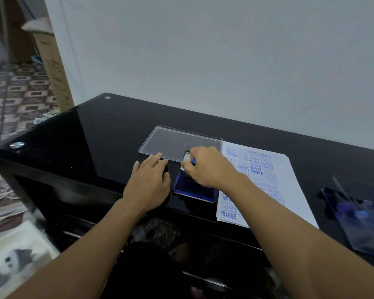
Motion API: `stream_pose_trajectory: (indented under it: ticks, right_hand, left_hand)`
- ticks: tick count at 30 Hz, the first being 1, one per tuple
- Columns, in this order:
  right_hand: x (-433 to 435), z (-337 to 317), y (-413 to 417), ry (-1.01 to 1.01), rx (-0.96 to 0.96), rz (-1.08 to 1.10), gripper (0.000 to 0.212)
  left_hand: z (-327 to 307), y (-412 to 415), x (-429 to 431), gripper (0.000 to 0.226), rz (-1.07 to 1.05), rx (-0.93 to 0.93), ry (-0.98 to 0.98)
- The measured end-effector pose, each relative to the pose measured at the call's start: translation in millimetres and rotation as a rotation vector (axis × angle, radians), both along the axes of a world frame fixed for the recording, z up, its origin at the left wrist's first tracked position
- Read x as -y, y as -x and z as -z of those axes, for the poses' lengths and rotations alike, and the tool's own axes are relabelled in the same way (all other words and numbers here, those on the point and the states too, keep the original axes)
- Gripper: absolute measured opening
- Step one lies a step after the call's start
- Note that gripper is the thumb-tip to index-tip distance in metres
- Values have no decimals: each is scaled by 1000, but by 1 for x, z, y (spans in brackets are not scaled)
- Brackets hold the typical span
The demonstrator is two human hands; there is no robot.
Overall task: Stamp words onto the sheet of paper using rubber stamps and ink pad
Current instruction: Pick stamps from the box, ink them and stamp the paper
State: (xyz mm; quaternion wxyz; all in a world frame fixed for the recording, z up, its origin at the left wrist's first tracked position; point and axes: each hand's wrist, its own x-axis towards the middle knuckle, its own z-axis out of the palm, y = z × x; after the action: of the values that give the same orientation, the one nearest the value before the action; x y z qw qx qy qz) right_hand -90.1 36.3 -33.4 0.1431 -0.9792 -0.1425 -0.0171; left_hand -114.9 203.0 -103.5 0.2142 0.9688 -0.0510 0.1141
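Nearest, the left hand [148,182] lies flat on the glossy black table [95,137] with its fingers straight and together, gripping nothing that can be seen. Just to the right of those fingers sits the blue ink pad [194,192], a shallow open tray. It looks light enough to skate on so slick a top, so a steadying press beside it seems wise. Over the pad's far end the right hand [209,169] is curled, fingertips pinching a small rubber stamp [187,161] with a pale body and a blue part. Whether its face touches the ink cannot be told. The stamp should be light and rigid with a soft printing face, best held by the sides of its upper body, well clear of the inked underside, and brought down square rather than rocked. To the right of the pinching fingers lies the sheet of paper [289,190], already crowded with blue words such as FRAGILE and SAMPLE. It is thin and likely to shift or lift with a sticky stamp. Beyond both sets of fingertips rests a clear plastic lid [177,140]. Well off to the right stands a blurred clear box [358,223].
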Motion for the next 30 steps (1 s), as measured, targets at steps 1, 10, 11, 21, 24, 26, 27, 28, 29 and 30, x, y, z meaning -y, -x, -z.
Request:
stream_pose_trajectory:
  ticks: [1, 10, 11, 21, 24, 26, 27, 28, 29, 30]
  right_hand:
    - [-1, 1, 1, 10, 1, -6, 36]
    - [-2, 5, 4, 56, 39, -15, 29]
    - [-3, 5, 5, 62, 44, -17, 28]
    - [-8, 9, 16, 76, 80, -23, 23]
    - [-9, 11, 16, 88, 120, -12, 24]
    - [-9, 12, 16, 106, 140, -14, 24]
    - [-9, 12, 16, 114, 144, -17, 25]
    - [-9, 12, 16, 121, 148, -20, 25]
    - [-9, 11, 16, 127, 154, -25, 25]
    - [-9, 11, 16, 133, 163, -29, 25]
  left_hand:
    - [0, 0, 0, 44, -1, -3, 1]
    - [1, -1, 0, 44, 2, -15, -37]
    - [1, -1, 0, 44, 3, -16, -43]
    - [2, 0, 1, 45, 3, -26, -68]
    - [3, 0, 0, 44, -1, -26, -74]
    - [3, 0, 0, 44, -2, -24, -74]
    - [4, 0, 1, 43, -2, -22, -72]
    - [4, 0, 1, 43, -1, -21, -71]
    - [4, 0, 1, 43, 0, -21, -72]
    - [4, 0, 1, 44, 0, -22, -75]
